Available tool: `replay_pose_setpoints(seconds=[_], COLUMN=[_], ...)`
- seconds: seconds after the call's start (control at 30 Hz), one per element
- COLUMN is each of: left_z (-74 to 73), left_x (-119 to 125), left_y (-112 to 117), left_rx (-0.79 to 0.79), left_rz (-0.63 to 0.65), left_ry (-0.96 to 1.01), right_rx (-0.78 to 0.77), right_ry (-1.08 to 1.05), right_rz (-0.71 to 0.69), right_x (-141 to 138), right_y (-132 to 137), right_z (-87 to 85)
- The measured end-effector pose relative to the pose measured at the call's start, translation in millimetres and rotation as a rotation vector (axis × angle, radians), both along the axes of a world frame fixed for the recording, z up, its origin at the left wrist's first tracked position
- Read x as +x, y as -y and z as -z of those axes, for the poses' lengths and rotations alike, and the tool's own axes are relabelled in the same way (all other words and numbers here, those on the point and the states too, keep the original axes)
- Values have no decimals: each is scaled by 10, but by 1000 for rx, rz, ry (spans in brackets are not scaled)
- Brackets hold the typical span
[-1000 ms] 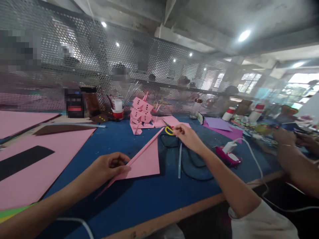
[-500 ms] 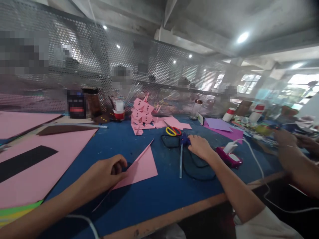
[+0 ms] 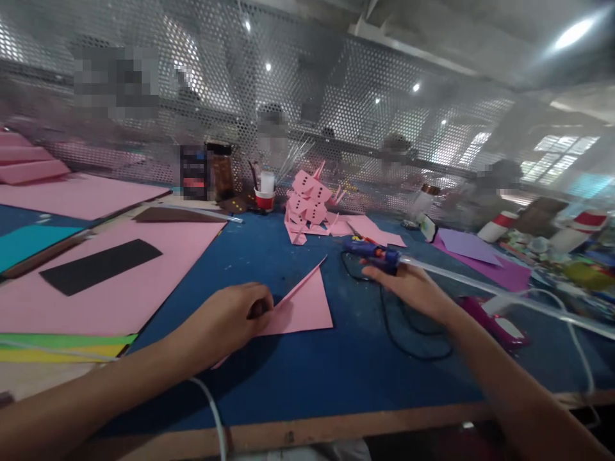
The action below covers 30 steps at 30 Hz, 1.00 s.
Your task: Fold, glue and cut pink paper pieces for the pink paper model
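Note:
My left hand (image 3: 240, 314) is closed on a folded piece of pink paper (image 3: 307, 307), whose raised edge runs up to a sharp point. In my right hand (image 3: 413, 285) is a blue glue gun (image 3: 372, 250), its nozzle turned left. A long clear glue stick (image 3: 471, 278) sticks out of its back end above my forearm. The gun's black cord (image 3: 398, 349) loops over the blue table below. Behind the gun, scissors (image 3: 360, 235) are mostly hidden. A pink paper ship model (image 3: 310, 202) with black dots stands further back.
Large pink sheets (image 3: 110, 301) with a black strip (image 3: 100, 266) lie at the left. A magenta power strip (image 3: 497, 320) with a white plug and cable sits at the right. Purple paper (image 3: 475, 250), a paper cup (image 3: 264, 198) and a jar (image 3: 221, 169) line the back near a perforated metal screen (image 3: 202, 109).
My right hand has lifted the glue gun off the table and turned it, so its stick points right. My left hand still holds the pink paper. The view has swung left.

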<state>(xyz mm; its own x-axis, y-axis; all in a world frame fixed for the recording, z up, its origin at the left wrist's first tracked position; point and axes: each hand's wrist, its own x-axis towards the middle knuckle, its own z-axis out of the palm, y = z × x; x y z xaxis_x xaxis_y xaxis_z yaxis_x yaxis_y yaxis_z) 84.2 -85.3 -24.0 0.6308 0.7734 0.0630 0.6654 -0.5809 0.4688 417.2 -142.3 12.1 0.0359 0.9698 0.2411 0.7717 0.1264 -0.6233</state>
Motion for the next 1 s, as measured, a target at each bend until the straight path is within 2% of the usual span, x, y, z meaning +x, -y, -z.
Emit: replay_pose_setpoints(seconds=[0.07,0.13,0.3,0.5,0.7,1.0], left_z=[9,13,-23,-67,-111,-35], left_x=[-18,-39,-49,1,-13,-13], left_y=[-3,-10,-30,-36,-43,-74], left_rx=[3,1,-16,-54,-113,-75], left_rz=[-7,-12,-16,-21,-4,1], left_ry=[-14,-42,-88,-79,-51,-34], right_rx=[-112,-183,-214,-188,-207,-200], right_ry=[-125,-148,-13,38,77,75], right_rz=[-195,-293,-299,-421,-432,-458], right_x=[-246,-414,-504,-505,-584,-581], right_y=[-12,-7,61,110,131,133], right_z=[45,113,209,156,132,200])
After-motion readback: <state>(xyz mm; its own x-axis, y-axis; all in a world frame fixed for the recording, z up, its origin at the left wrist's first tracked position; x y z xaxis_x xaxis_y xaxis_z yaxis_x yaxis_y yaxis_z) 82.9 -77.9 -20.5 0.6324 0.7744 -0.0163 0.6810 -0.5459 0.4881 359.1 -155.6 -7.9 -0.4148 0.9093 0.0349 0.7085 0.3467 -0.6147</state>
